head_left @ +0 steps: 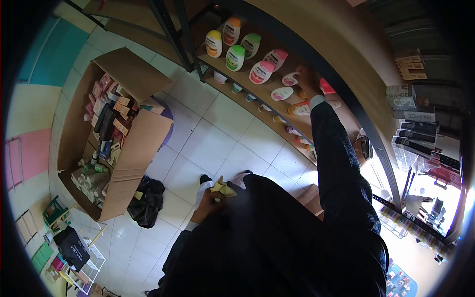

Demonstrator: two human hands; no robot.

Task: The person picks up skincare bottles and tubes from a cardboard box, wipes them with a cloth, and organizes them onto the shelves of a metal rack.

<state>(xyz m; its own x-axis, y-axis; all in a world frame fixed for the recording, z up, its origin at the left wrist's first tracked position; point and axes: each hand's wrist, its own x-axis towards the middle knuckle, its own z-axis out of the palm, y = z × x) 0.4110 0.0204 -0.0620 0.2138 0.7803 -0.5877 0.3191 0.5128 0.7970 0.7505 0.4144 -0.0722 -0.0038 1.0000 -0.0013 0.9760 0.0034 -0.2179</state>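
My right hand (pixel 308 83) reaches onto the wooden shelf, its fingers closed at the end of a pink-and-white bottle (pixel 290 79); part of the grip is hidden. Close by are another white bottle with a pink label (pixel 282 93) and an orange-and-white bottle (pixel 299 109). Further left stand pink-capped bottles (pixel 261 73), a green-capped bottle (pixel 235 58) and a yellow-capped bottle (pixel 213 43). Low in front of my body, my left hand (pixel 205 207) is closed around a crumpled yellowish cloth (pixel 223 188).
A large open cardboard box (pixel 129 166) full of packaged products stands on the tiled floor, left. Beside it lies a black plastic bag (pixel 147 202). The shelf's dark metal post (pixel 170 34) rises at its left end. Lower shelves hold more containers (pixel 265 107).
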